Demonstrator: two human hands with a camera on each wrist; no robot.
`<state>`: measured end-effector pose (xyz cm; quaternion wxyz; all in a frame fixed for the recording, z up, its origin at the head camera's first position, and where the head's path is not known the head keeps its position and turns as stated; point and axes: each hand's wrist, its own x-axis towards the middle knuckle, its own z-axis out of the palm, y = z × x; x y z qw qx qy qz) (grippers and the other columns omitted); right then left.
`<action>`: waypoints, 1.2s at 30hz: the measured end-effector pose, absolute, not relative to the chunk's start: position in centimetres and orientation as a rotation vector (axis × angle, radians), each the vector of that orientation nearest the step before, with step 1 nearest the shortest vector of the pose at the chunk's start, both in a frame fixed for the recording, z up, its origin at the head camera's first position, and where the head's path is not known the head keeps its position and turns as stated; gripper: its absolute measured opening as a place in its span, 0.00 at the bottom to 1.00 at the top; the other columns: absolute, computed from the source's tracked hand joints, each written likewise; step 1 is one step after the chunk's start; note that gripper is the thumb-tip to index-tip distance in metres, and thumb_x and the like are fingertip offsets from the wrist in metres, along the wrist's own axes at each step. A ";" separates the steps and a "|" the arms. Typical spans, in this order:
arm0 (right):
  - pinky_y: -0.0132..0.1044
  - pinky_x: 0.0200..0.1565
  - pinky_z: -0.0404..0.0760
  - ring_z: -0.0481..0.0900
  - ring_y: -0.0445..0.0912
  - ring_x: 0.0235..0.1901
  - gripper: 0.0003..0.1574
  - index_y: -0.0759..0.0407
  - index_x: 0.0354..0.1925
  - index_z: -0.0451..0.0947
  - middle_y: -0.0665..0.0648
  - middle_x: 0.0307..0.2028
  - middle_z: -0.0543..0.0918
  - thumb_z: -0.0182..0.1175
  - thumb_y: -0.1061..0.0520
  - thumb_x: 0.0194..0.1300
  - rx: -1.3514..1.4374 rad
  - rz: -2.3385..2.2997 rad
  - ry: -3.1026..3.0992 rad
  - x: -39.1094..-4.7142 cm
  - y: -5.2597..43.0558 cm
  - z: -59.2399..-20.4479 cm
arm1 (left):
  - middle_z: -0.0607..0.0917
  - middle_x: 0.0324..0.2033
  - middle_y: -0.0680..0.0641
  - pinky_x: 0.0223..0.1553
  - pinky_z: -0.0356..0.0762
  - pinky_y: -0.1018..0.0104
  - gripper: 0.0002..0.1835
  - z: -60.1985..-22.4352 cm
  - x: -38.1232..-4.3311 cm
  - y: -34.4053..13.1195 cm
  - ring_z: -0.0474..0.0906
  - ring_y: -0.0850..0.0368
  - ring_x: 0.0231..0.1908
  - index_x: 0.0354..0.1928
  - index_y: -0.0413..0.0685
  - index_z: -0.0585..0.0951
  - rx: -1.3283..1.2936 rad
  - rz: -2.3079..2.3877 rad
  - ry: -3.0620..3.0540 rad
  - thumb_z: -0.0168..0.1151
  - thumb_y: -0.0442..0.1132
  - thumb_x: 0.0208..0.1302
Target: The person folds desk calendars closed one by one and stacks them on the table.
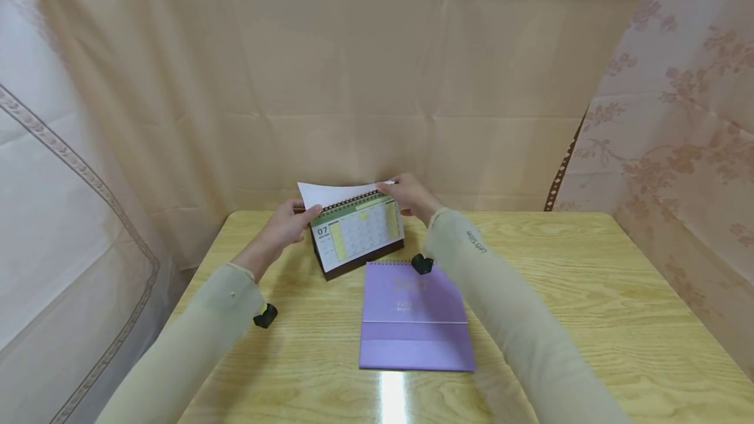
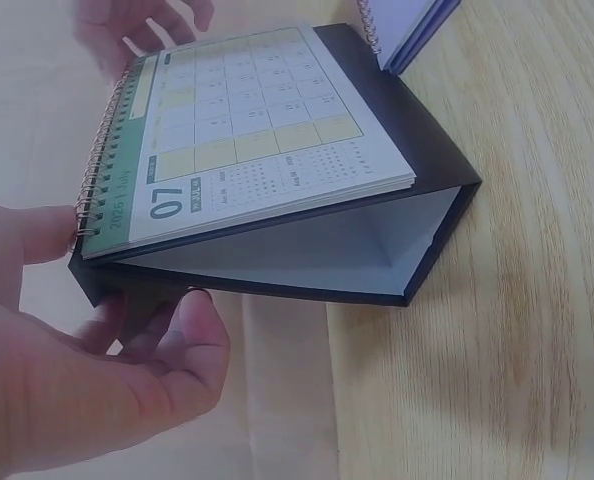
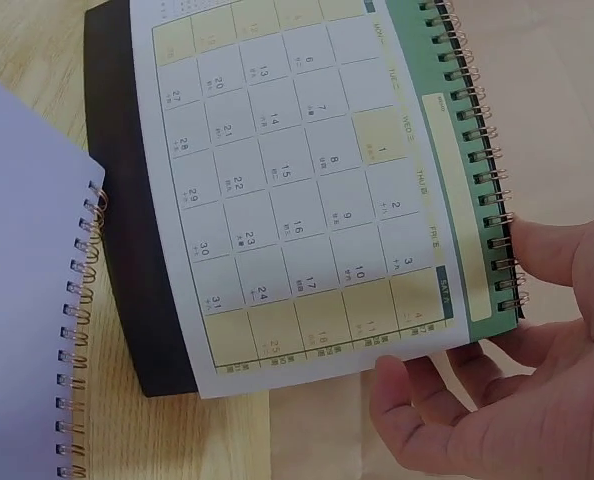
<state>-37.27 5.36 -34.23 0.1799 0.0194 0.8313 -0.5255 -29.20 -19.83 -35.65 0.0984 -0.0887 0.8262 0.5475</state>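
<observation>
A desk calendar (image 1: 364, 231) with a green-topped July page stands on its dark brown easel base (image 1: 368, 260), set at a slant. My left hand (image 1: 288, 224) grips its upper left corner, thumb by the spiral binding (image 2: 95, 185) and the other fingers behind the back panel. At the upper right end, my right hand (image 1: 412, 196) holds the calendar, its thumb near the end of the rings and its fingers curled around the side. A white sheet (image 1: 336, 195) rises behind the binding, between both hands. The base's open triangular side shows in the left wrist view.
A purple 2027 spiral calendar (image 1: 406, 349) lies in front of the standing one, partly under the right forearm. Both are on a wood-grain table (image 1: 589, 293). Beige cloth (image 1: 365, 70) hangs just behind the table's far edge, with patterned cloth (image 1: 695, 116) at the right.
</observation>
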 end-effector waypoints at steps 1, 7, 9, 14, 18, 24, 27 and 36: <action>0.52 0.57 0.74 0.77 0.51 0.44 0.23 0.60 0.55 0.80 0.56 0.44 0.83 0.59 0.44 0.75 0.057 -1.496 2.337 -37.3 5.3 -34.2 | 0.69 0.68 0.37 0.64 0.70 0.46 0.36 -35.6 -29.2 -19.8 0.68 0.40 0.67 0.74 0.37 0.59 -0.266 1.619 2.444 0.55 0.53 0.77; 0.53 0.62 0.70 0.75 0.51 0.50 0.21 0.61 0.56 0.79 0.57 0.50 0.82 0.60 0.48 0.75 0.127 -1.632 2.161 -37.4 5.6 -34.2 | 0.76 0.61 0.38 0.65 0.69 0.45 0.29 -35.5 -29.1 -19.6 0.70 0.45 0.61 0.68 0.36 0.69 -0.255 1.640 2.430 0.54 0.51 0.78; 0.50 0.59 0.71 0.74 0.50 0.49 0.18 0.60 0.54 0.78 0.56 0.49 0.80 0.61 0.50 0.74 0.177 -1.682 2.076 -37.7 5.6 -34.3 | 0.78 0.59 0.38 0.64 0.70 0.46 0.28 -35.6 -29.1 -19.6 0.71 0.47 0.58 0.66 0.36 0.71 -0.252 1.644 2.434 0.55 0.51 0.78; 0.45 0.51 0.73 0.74 0.48 0.44 0.11 0.56 0.45 0.74 0.54 0.42 0.80 0.63 0.52 0.73 0.260 -1.734 1.978 -38.2 5.6 -34.7 | 0.80 0.54 0.41 0.61 0.71 0.48 0.24 -35.7 -29.0 -19.5 0.71 0.50 0.49 0.62 0.35 0.74 -0.236 1.673 2.447 0.55 0.49 0.78; 0.44 0.48 0.73 0.75 0.48 0.44 0.09 0.56 0.45 0.76 0.55 0.41 0.81 0.62 0.53 0.74 0.245 -1.734 1.986 -38.2 5.6 -34.6 | 0.79 0.49 0.42 0.52 0.72 0.55 0.22 -35.7 -29.1 -19.4 0.71 0.50 0.44 0.59 0.35 0.74 -0.205 1.691 2.474 0.56 0.47 0.78; 0.44 0.50 0.72 0.75 0.48 0.44 0.13 0.56 0.51 0.77 0.55 0.41 0.83 0.61 0.52 0.74 0.219 -1.733 1.980 -38.0 5.7 -34.6 | 0.78 0.44 0.45 0.40 0.70 0.65 0.21 -35.8 -29.2 -19.5 0.71 0.52 0.37 0.58 0.35 0.74 -0.185 1.688 2.500 0.56 0.47 0.77; 0.44 0.50 0.73 0.75 0.48 0.44 0.15 0.56 0.54 0.77 0.55 0.42 0.82 0.61 0.51 0.74 0.211 -1.731 1.985 -38.1 5.7 -34.7 | 0.77 0.43 0.45 0.39 0.70 0.66 0.21 -35.8 -29.1 -19.5 0.70 0.54 0.35 0.57 0.35 0.74 -0.182 1.680 2.506 0.57 0.47 0.77; 0.44 0.49 0.73 0.75 0.48 0.44 0.17 0.54 0.57 0.76 0.55 0.41 0.82 0.61 0.51 0.74 0.200 -1.740 1.984 -38.1 5.6 -35.0 | 0.78 0.50 0.41 0.49 0.72 0.59 0.22 -35.7 -29.1 -19.4 0.70 0.51 0.47 0.59 0.34 0.73 -0.197 1.662 2.509 0.55 0.47 0.78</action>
